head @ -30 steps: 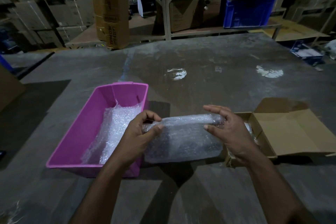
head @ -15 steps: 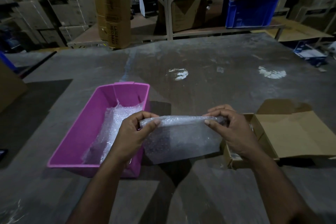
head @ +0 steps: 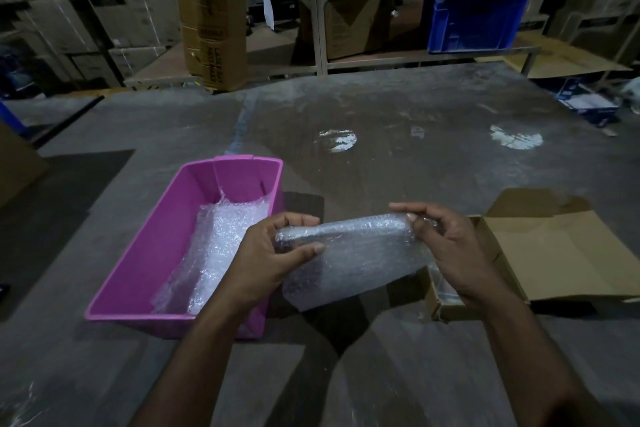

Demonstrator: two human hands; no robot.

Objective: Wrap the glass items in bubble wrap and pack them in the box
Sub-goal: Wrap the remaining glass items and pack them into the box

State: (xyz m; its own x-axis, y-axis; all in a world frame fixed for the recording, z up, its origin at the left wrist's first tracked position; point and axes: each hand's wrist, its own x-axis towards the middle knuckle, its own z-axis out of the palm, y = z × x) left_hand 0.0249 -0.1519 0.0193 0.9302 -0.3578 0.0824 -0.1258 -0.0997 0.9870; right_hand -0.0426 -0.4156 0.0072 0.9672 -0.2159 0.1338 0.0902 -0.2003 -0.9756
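1. Head view: a bubble-wrapped roll (head: 346, 239) is gripped at one end by the left hand (head: 273, 256), and its other end is pinched by the right hand (head: 450, 253).
2. A loose flap of wrap is seen hanging below the roll.
3. A pink bin (head: 145, 253) holding bubble wrap (head: 214, 246) is set just left of the left hand.
4. An open cardboard box (head: 554, 253) is placed under and right of the right hand.

I am seeing a dim, bluish view. Two overhead lights are glaring off the grey tabletop (head: 381, 107) as white patches beyond the pink bin (head: 145, 260). Dark shadows are falling beneath the hands. The racks behind are bowing at the edges, and the corners are going murky.
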